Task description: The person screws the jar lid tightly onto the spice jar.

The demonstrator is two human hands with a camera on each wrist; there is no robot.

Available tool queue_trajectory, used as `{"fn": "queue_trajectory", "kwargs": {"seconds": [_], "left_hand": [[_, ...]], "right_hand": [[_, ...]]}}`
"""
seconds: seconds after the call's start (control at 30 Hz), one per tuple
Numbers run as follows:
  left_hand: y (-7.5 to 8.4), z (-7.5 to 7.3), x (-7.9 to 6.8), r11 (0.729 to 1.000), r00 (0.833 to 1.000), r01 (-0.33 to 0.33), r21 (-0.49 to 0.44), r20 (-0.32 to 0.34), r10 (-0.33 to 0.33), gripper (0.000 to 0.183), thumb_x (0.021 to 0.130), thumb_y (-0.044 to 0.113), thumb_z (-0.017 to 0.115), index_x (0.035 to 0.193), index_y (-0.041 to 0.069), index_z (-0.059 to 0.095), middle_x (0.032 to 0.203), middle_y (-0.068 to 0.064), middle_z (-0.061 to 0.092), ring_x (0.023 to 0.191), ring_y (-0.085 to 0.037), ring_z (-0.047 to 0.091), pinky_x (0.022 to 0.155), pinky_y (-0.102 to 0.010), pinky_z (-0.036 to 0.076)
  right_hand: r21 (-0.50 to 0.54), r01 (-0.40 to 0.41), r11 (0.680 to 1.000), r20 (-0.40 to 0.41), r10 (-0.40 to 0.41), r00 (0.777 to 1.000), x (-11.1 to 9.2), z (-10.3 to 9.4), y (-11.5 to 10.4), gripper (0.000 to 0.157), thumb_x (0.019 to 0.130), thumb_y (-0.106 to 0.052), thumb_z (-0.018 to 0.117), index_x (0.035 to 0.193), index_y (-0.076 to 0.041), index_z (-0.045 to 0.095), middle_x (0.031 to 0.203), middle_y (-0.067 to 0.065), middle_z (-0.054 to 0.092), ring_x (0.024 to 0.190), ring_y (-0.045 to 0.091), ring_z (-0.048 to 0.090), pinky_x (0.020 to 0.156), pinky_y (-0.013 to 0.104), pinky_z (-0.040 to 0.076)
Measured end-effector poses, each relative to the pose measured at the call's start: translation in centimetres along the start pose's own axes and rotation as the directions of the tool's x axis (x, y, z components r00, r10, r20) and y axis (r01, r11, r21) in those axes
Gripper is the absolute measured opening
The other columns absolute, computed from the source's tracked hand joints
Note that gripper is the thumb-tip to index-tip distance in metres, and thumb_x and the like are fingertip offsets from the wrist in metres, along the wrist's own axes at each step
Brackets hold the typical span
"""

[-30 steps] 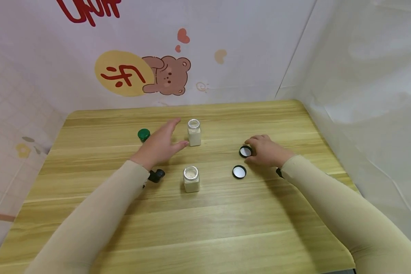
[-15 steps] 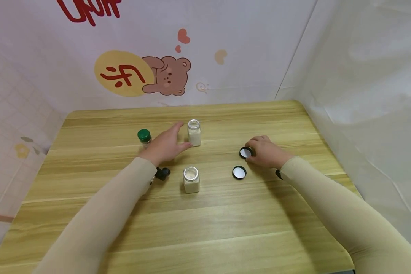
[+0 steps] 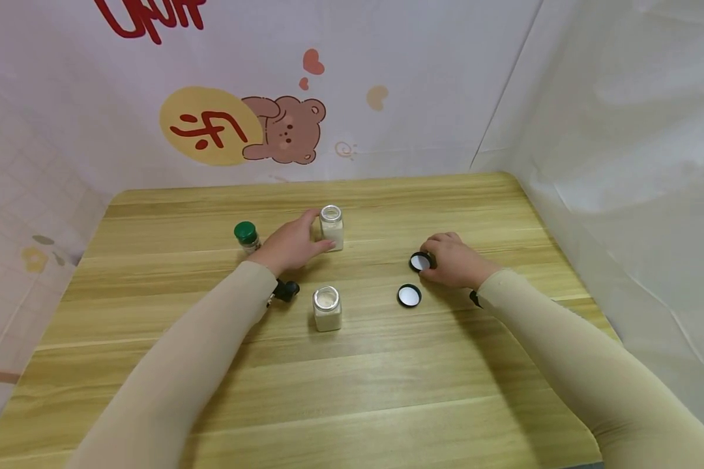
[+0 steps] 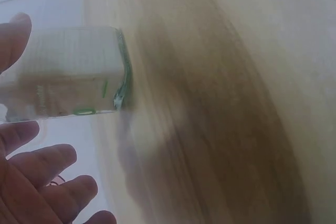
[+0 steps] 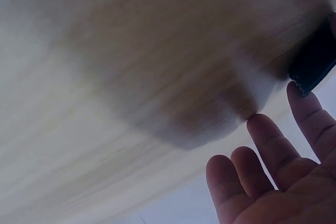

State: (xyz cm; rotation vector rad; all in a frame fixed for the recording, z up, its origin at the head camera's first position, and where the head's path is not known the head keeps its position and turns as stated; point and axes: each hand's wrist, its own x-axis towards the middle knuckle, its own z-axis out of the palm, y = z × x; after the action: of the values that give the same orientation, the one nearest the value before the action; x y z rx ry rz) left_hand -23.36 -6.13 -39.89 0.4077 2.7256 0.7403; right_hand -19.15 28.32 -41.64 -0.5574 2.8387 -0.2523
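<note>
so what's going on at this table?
A person is working with two open glass jars and two black lids. The left hand has its thumb and forefinger about the far jar; whether it grips firmly is hard to tell. The right hand pinches the edge of the far lid, white inside facing up. The near jar and near lid stand untouched, and a green-capped bottle is partly hidden by the left hand.
</note>
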Motion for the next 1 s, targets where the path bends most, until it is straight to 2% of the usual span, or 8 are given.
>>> {"fn": "queue_trajectory", "kwargs": {"seconds": [0.27, 0.5, 1.0], "left_hand": [[0.1, 0.2, 0.5, 0.999, 0.999, 0.023, -0.025, 0.032, -0.022, 0.088, 0.08, 0.065, 0.055, 0.148, 0.025, 0.016, 0.149, -0.005, 0.033, 0.135, -0.028, 0.034, 0.109, -0.048, 0.029], [-0.3, 0.6, 1.1, 0.999, 0.999, 0.02, -0.048, 0.035, -0.018, 0.089, 0.079, 0.065, 0.056, 0.148, 0.024, 0.018, 0.147, -0.005, 0.036, 0.135, -0.027, 0.034, 0.11, -0.048, 0.028], [-0.8, 1.4, 1.8, 0.997, 0.999, 0.008, -0.074, 0.032, -0.006, 0.082, 0.081, 0.064, 0.054, 0.147, 0.03, 0.019, 0.147, -0.004, 0.036, 0.136, -0.028, 0.033, 0.11, -0.048, 0.027]], "right_hand": [[0.011, -0.013, 1.0, 0.006, 0.013, 1.0, 0.1, 0.0, 0.0, 0.047, 0.082, -0.037, 0.067, 0.118, -0.01, 0.057, 0.13, 0.015, 0.048, 0.122, 0.036, 0.036, 0.102, 0.049, 0.034], [0.005, -0.009, 1.0, -0.004, 0.009, 1.0, 0.2, 0.2, 0.2, 0.048, 0.082, -0.039, 0.067, 0.119, -0.01, 0.057, 0.131, 0.014, 0.048, 0.122, 0.036, 0.036, 0.102, 0.049, 0.035], [0.012, -0.013, 1.0, -0.009, 0.013, 1.0, 0.1, 0.2, 0.1, 0.049, 0.083, -0.038, 0.066, 0.12, -0.009, 0.057, 0.131, 0.015, 0.047, 0.122, 0.037, 0.037, 0.102, 0.05, 0.035]]}}
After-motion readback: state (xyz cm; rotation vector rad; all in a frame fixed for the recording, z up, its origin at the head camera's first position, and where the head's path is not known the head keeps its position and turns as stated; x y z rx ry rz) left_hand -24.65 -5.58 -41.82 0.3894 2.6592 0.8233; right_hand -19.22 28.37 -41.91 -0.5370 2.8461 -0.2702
